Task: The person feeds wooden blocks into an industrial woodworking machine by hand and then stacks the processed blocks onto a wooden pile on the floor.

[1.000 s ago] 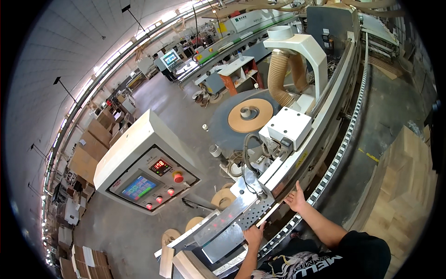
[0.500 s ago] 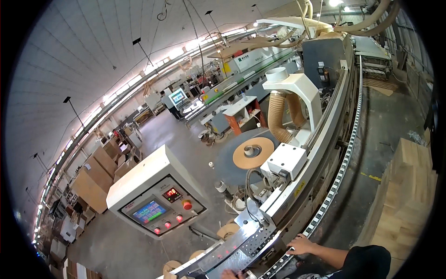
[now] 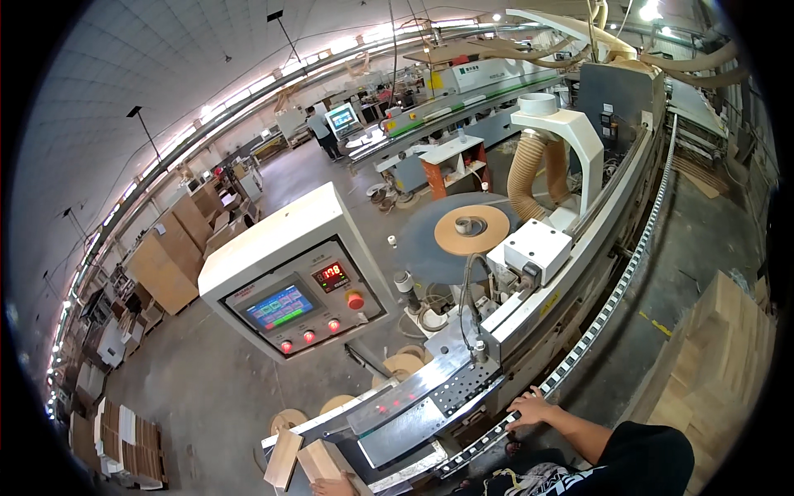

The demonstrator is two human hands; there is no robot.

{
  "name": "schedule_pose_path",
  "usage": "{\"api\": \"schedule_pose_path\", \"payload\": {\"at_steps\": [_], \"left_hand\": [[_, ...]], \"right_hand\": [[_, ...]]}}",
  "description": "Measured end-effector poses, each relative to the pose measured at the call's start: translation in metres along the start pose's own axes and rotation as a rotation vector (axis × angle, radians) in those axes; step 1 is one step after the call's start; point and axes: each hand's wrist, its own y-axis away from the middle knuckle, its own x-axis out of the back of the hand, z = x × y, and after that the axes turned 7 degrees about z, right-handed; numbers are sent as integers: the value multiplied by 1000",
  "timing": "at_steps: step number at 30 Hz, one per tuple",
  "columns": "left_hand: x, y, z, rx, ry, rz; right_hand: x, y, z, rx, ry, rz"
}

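Fingers of the left hand (image 3: 332,486), at half past six near the lower rim, lie on the near end of a thick wooden piece (image 3: 319,456); the hand is partly cut off, so whether they are clamped round it I cannot tell. Fingers of the right hand (image 3: 529,409), at five o'clock, are slightly apart and reach over the roller track (image 3: 597,328), which curves from six o'clock up towards two.

Just beside the thick piece, at seven o'clock, lies a thinner board (image 3: 284,459). Both are at the left end of the machine's metal worktop (image 3: 401,436). Towards five o'clock, a perforated plate (image 3: 469,389) adjoins the worktop.

A white control box (image 3: 269,234) stands at nine o'clock with a lit screen (image 3: 282,307), a red knob (image 3: 355,301) and three glowing buttons. At four o'clock, beyond the track, is a stack of pale boards (image 3: 705,355); at eight, another stack (image 3: 128,446) is on the floor.

Farther off, at three o'clock, a tan reel (image 3: 494,228) lies on a dark disc (image 3: 419,241). At two, a ribbed hose (image 3: 527,172) hangs beneath a white arch (image 3: 583,149). A red-sided stand (image 3: 433,178) is at one, with a white and green machine (image 3: 496,76) behind it. Well back at eleven, a person (image 3: 320,128) stands beside another screen (image 3: 341,118).
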Motion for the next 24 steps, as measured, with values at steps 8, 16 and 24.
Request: {"api": "schedule_pose_path", "payload": {"at_steps": [8,16,24], "left_hand": [[49,-21,19,237,175,-435],[59,-18,25,178,170,3],[146,6,105,-442,777,-102]], "right_hand": [[-12,4,3,-26,-8,31],[-6,2,-1,-20,-27,47],[-10,1,4,-19,-38,85]]}}
